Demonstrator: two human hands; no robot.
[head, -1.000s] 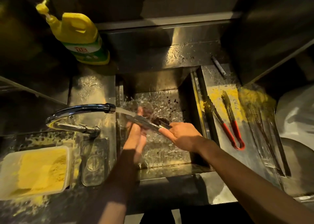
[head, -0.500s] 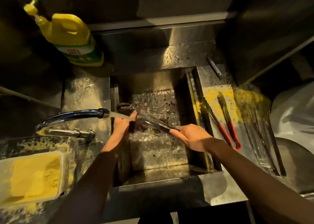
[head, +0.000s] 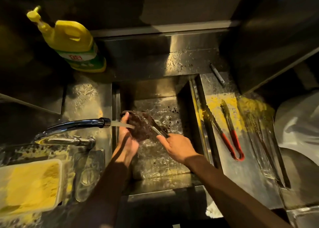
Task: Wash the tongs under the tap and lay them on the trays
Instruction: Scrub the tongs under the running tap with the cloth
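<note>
Grip matters: with your right hand (head: 179, 148), fingers curled round the plain steel tongs (head: 158, 130), and your left hand (head: 126, 140) clutching the dark scouring pad (head: 139, 127), rub each arm under the stream from the curved chrome tap (head: 76, 125).

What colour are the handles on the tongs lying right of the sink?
Red, with bare metal arms above them; the head view shows these tongs best.
</note>
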